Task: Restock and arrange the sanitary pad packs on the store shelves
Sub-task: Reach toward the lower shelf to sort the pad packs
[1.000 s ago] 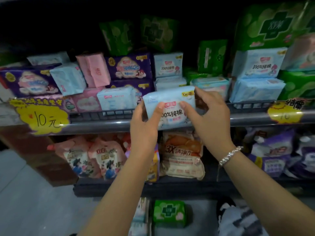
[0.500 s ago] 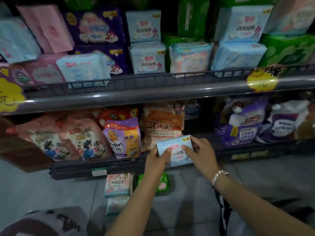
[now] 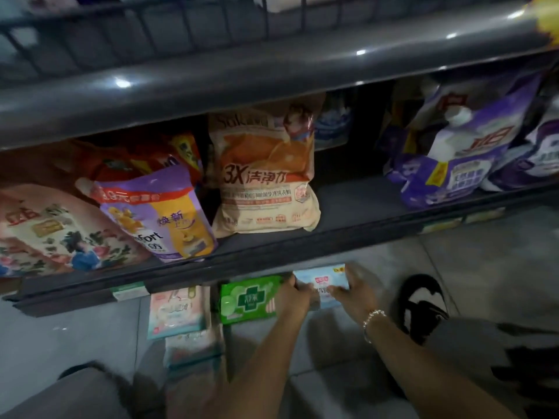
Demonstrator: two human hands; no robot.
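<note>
While both hands reach low under the bottom shelf (image 3: 272, 246), the left hand (image 3: 295, 297) and right hand (image 3: 352, 293) pinch a pale blue pad pack (image 3: 322, 281) between them, each grip clamped on one end. At nine o'clock of it, touching, lies a green pad pack (image 3: 248, 299) on the floor (image 3: 484, 267); detergent bags (image 3: 263, 173) stand at twelve.
</note>
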